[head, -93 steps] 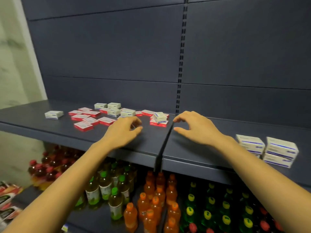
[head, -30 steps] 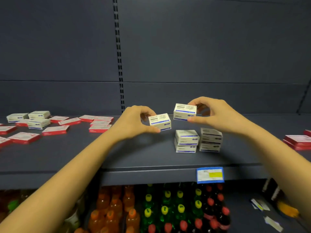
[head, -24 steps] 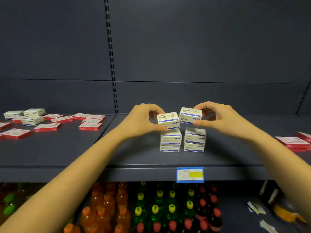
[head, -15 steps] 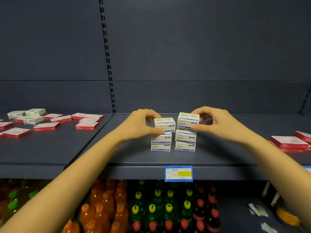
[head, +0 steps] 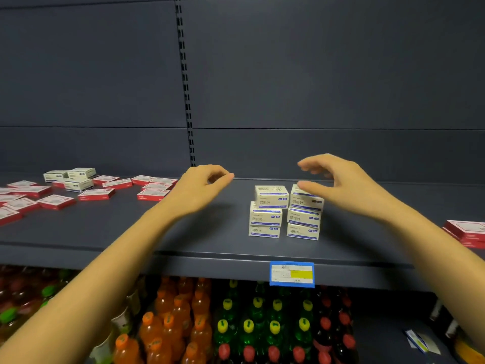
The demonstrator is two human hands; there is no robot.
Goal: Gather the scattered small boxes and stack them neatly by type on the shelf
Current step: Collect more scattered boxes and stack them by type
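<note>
Head view: on the dark shelf [head: 210, 240] two stacks of white-and-blue boxes stand side by side, each three high, the left stack [head: 265, 215] with its top box slightly askew and the right stack [head: 304, 218] just beside it. The left hand [head: 199, 191] hovers at nine o'clock from them, apart, fingers loosely curled and holding nothing. The right hand [head: 341, 183] hangs at two o'clock with fingers spread and bent, empty; its thumb tip covers the right stack's top corner, and contact cannot be judged. Scattered red boxes [head: 96, 194] and a few loose white boxes [head: 78, 184] lie far out at nine o'clock, cut off by the frame edge. More red boxes [head: 465, 231] at three o'clock are cropped. The price label [head: 291, 274] is blurred. Bottles [head: 183, 324] below are partly hidden by the arms.
</note>
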